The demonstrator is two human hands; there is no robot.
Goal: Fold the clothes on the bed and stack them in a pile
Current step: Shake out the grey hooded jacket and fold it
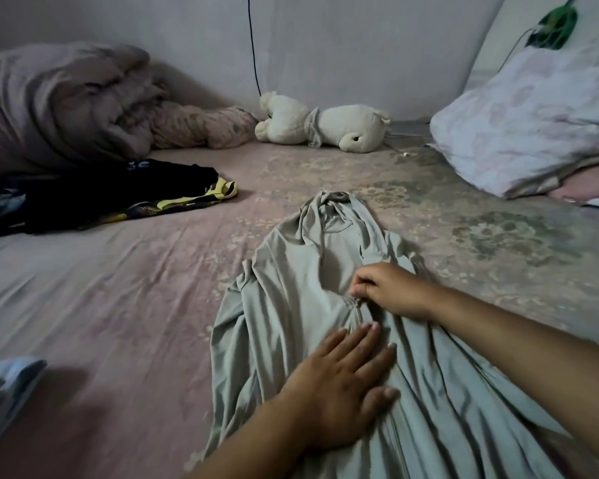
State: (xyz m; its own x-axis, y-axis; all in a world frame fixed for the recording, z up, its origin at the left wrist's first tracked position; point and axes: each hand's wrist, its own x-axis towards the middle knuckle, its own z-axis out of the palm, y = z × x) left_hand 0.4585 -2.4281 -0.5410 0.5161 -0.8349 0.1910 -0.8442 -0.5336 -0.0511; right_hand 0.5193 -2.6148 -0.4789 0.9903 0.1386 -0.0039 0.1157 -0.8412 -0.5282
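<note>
So there's a pale grey-green zip-up hooded jacket [325, 305] in thin, silky fabric lying on the pink floral bedsheet [118, 288], hood pointing toward the wall, body running down toward the camera. It's pretty rumpled, lots of long creases, and the zipper [358, 311] runs down the middle of the front.

The left hand [339, 392] lies flat on the jacket just below the zipper pull, fingers straight and spread, pressing the fabric down. The right hand [391, 290] comes in from the right with fingers curled, pinching at the zipper pull, or the fabric right at it; too small to tell which.

Room-wise: bare sheet stretches left of the jacket. Further left is a dark pile of black clothes with yellow trim [118, 195], well apart from the jacket. Against the wall there's a rolled pinkish-grey duvet [59, 105], a cream stuffed animal [325, 127], and a floral white pillow [533, 122] on the right. Something white and light blue [11, 385] pokes in at the lower left edge, blurry.
</note>
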